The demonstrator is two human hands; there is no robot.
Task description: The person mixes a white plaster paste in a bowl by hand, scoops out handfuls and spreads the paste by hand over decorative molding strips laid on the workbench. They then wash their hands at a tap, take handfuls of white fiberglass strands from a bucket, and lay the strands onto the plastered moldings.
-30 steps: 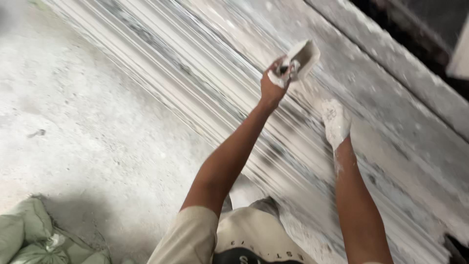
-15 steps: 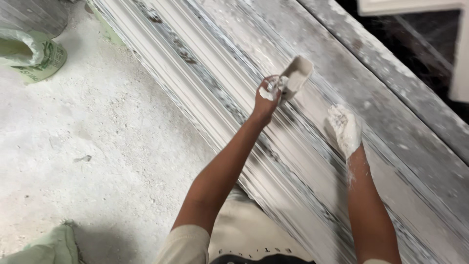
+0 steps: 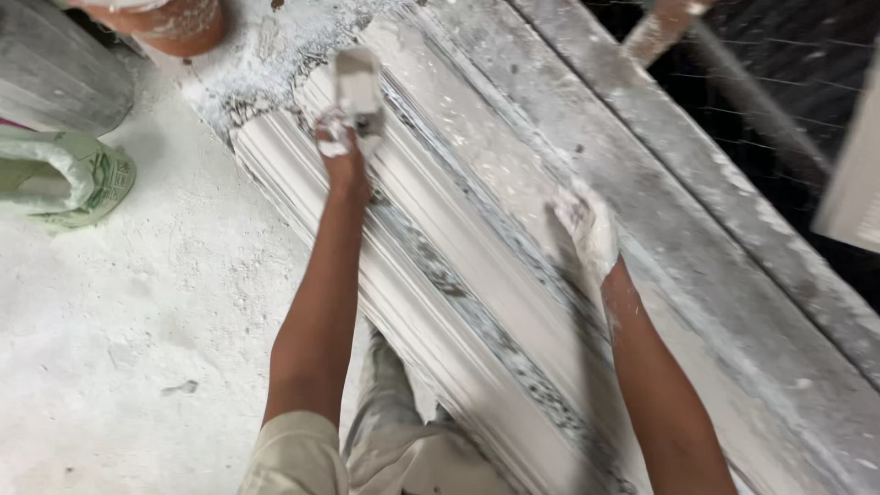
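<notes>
A pale green sack [image 3: 69, 174] lies on the dusty floor [image 3: 119, 330] at the far left, with a reddish pot [image 3: 170, 20] above it. The left hand [image 3: 341, 151] is closed around a small white block [image 3: 357, 87], which presses on the upper end of the long white ridged moulding [image 3: 431, 302] running diagonally across the bench. Further right, the plaster-covered right hand [image 3: 587, 229] lies flat, fingers together, on the grey board [image 3: 697, 266] beside the moulding.

My left arm stretches straight ahead, left hand [image 3: 344, 147] clenched tight, plaster-smeared. My right hand [image 3: 587, 229] lies flat, fingers together, arm extended, coated white to the wrist.
</notes>
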